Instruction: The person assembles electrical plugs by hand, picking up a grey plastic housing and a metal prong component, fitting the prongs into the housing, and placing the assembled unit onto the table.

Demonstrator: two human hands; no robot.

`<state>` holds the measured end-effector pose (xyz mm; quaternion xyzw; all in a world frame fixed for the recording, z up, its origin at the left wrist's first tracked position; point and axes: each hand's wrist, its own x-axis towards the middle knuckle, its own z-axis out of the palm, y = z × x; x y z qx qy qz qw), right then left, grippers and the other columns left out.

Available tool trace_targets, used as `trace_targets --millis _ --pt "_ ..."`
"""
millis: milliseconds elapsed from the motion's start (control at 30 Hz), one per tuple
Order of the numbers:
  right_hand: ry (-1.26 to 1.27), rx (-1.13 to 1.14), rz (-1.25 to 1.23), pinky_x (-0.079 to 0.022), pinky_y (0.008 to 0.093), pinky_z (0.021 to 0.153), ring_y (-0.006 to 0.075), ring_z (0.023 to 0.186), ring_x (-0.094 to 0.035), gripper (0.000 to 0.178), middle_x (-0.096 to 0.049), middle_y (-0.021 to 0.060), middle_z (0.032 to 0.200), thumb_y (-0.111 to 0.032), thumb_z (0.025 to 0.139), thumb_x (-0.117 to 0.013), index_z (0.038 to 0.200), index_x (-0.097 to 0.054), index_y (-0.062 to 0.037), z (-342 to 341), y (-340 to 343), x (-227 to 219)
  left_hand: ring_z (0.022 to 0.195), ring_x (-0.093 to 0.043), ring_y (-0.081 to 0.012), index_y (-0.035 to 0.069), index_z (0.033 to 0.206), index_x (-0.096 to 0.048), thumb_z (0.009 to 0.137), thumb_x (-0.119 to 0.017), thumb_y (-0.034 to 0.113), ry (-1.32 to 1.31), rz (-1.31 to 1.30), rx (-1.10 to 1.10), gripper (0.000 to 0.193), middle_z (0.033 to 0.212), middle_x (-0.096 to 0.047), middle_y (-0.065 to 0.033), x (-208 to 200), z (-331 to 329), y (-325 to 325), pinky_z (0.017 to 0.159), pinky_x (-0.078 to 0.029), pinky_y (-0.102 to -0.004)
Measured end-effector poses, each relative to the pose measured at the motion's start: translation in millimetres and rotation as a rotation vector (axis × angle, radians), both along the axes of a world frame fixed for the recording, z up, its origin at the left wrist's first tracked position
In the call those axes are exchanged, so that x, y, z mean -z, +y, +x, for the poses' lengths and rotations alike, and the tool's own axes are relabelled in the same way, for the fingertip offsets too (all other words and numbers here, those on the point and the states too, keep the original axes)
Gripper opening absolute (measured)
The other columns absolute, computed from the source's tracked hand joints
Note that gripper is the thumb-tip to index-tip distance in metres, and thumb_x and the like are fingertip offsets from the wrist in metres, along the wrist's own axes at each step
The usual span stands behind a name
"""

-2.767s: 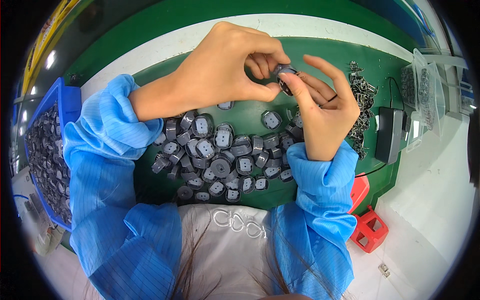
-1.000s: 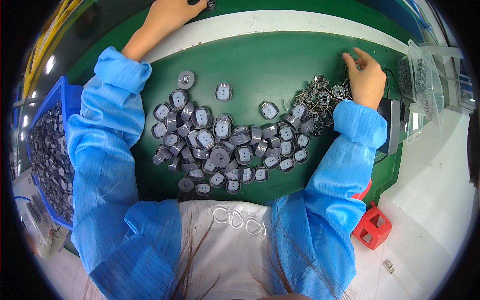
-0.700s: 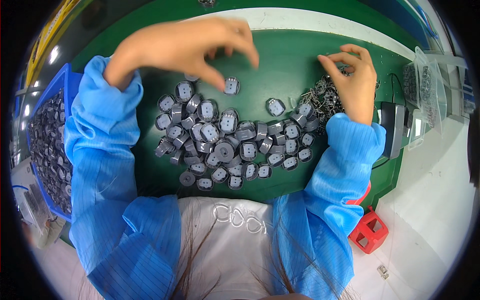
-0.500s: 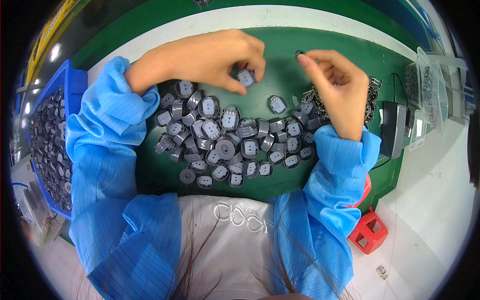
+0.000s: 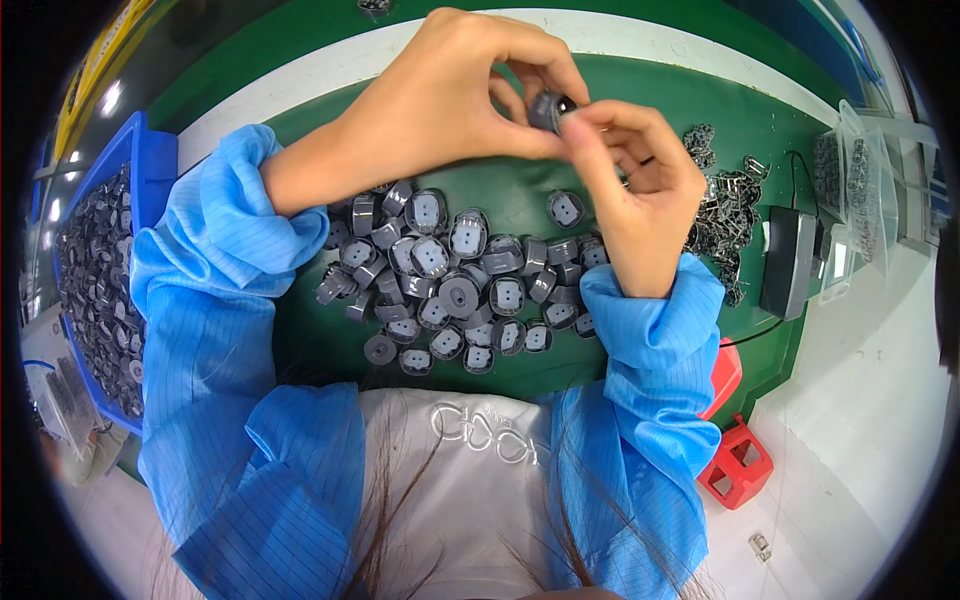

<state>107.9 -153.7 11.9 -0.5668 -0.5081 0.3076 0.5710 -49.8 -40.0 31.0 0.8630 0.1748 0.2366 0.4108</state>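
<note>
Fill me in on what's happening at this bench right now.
A person in blue sleeves holds one small grey round part up between both hands, the left hand gripping it and the right hand pinching at it. Below lies a heap of grey parts on the green mat, with small metal clips to the right.

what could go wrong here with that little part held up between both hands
The small grey part is pinched only at the fingertips of the left hand and right hand, so it might slip and fall into the pile of grey parts below. The right sleeve lies close to the pile's edge and could knock pieces away.
</note>
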Motion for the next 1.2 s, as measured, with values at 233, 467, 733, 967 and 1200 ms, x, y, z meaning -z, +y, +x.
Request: trace_targets --millis 233,467,733,967,1200 --pt "-0.063 0.134 0.161 -0.057 0.0283 0.078 0.0187 0.088 -0.070 0.025 -0.071 0.0113 0.096 0.007 0.082 -0.071 0.107 -0.065 0.0032 3.6 1.2 -5.2 0.094 -0.068 -0.0143 -0.002 0.108 -0.066 0.076 -0.075 -0.007 -0.076 -0.283 -0.051 0.034 0.106 -0.068 -0.0091 4.8 3.2 -0.5 0.086 -0.057 -0.0271" --pt "-0.456 0.173 0.249 -0.056 0.0269 0.068 0.0173 0.077 -0.072 0.033 -0.073 0.0088 0.086 0.006 0.074 -0.076 0.105 -0.069 -0.0038 5.2 2.8 -4.1 0.091 -0.070 -0.0158 -0.003 0.099 -0.063 0.076 -0.076 -0.006 -0.002 -0.467 -0.012 0.027 0.102 -0.069 -0.0109 8.2 1.5 -3.2 0.083 -0.058 -0.0286" --pt "-0.809 0.240 0.379 -0.053 0.0343 0.066 0.0251 0.076 -0.065 0.038 -0.065 0.0105 0.083 0.009 0.072 -0.073 0.108 -0.068 -0.0028 -5.6 1.3 -1.9 0.091 -0.070 -0.0162 -0.004 0.095 -0.063 0.078 -0.074 -0.008 -0.012 -0.482 0.004 0.021 0.098 -0.069 -0.0117 8.3 1.5 -7.0 0.083 -0.058 -0.0282" --pt "-0.573 0.251 0.346 -0.054 0.0324 0.073 0.0240 0.080 -0.067 0.038 -0.068 0.0133 0.094 0.007 0.081 -0.068 0.118 -0.062 0.0005 -0.2 13.5 2.2 0.092 -0.069 -0.0142 -0.001 0.100 -0.061 0.080 -0.069 -0.004 -0.042 -0.692 -0.003 0.021 0.105 -0.069 -0.0135 14.9 2.4 6.8 0.081 -0.055 -0.0230" --pt "0.264 -0.157 -0.089 -0.055 0.0295 0.083 0.0196 0.093 -0.068 0.029 -0.069 0.0159 0.103 0.005 0.091 -0.058 0.120 -0.060 0.0063 2.5 1.5 -4.3 0.092 -0.070 -0.0151 0.000 0.095 -0.058 0.078 -0.068 -0.005 -0.052 -0.406 0.031 0.021 0.104 -0.069 -0.0137 7.4 0.4 3.6 0.082 -0.055 -0.0253"
